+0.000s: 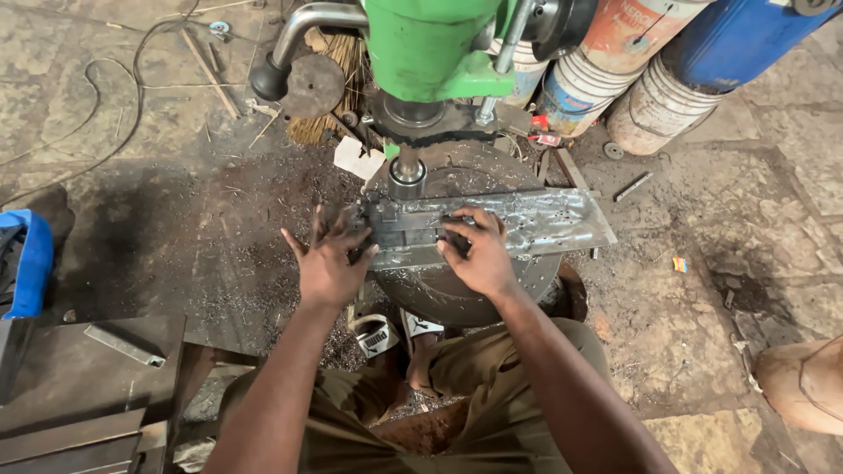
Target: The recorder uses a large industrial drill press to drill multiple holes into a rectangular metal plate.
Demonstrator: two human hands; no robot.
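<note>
Head view, looking down at a green drill press (430,44) at upper centre of the frame. Its spindle (407,171) points down over a round steel worktop (492,171) at centre. Across this worktop lies a long flat metal plate (544,219), its surface dotted with chips, reaching from the centre toward the right. At the plate's left end sits a darker metal workpiece (404,224), directly below the spindle.

The left hand (327,259), left of centre, is spread flat with fingers fanned, its fingertips pressing the left end of the workpiece. The right hand (479,250), at centre, is curled with fingers drawn together, bearing down on the workpiece and the plate just right of the spindle; whether it pinches anything cannot be told.

A curved feed lever with a dark knob (268,79) projects at upper left of the press. Several paint buckets (659,110) and a blue drum (738,35) stand at upper right. Metal shavings (263,272) cover the stone floor left of the worktop. Flat steel pieces (88,386) lie at lower left, and a blue object (35,259) sits at the left edge.
</note>
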